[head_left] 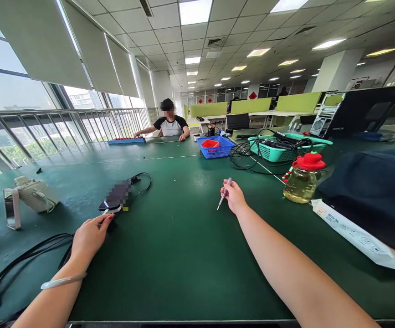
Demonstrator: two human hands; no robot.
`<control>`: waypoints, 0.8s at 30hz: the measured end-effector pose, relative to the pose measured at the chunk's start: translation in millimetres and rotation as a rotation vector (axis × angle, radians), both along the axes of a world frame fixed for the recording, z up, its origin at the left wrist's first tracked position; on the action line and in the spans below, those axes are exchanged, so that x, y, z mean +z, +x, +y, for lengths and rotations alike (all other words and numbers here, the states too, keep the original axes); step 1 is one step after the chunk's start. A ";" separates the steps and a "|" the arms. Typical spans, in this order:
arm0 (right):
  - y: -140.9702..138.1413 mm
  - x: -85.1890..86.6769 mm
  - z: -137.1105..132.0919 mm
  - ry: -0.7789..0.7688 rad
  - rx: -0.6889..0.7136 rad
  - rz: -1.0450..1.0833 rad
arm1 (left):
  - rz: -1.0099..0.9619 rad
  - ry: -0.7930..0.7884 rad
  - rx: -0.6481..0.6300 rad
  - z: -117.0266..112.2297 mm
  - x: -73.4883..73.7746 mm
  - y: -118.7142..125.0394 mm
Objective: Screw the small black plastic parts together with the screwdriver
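My right hand (234, 196) hovers over the middle of the green table (183, 255), fingers closed on a slim clear-handled screwdriver (224, 193) that points down and left. My left hand (89, 237) rests on the table at the left, fingers curled, its fingertips touching a small dark object (110, 224) beside a phone (115, 197) lying on a white power bank. A black cable (142, 182) runs from the phone. A pale bangle sits on my left wrist.
A blue basket (215, 148) with a red tray and a teal basket (279, 150) of cables stand at the back. A red-capped bottle (303, 180), dark bag (375, 196), white pouch (35, 193) and black cables (16, 264) surround me. A person sits at the far end.
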State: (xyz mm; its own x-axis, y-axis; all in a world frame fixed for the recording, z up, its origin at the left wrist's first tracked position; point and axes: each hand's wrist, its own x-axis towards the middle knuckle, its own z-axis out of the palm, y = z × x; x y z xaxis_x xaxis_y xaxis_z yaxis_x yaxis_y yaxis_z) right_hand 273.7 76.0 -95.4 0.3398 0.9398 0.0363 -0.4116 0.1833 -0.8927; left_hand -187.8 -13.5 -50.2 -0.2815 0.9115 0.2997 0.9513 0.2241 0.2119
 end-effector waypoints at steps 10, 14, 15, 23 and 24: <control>-0.1 0.3 -0.8 0.000 0.009 0.008 | 0.018 -0.081 0.071 -7.7 4.5 -0.9; 0.1 0.3 -0.2 0.000 0.009 0.013 | 0.073 -0.058 0.046 -9.6 5.8 2.6; 0.1 0.4 -0.1 -0.002 0.010 0.016 | 0.093 -0.055 0.046 -10.3 6.7 4.1; 0.4 0.9 -0.9 0.000 0.010 0.025 | 0.355 -0.010 -0.017 -13.7 4.2 10.1; 0.5 0.7 -1.0 0.000 0.011 0.024 | 0.372 -0.002 -0.049 -13.3 2.7 9.9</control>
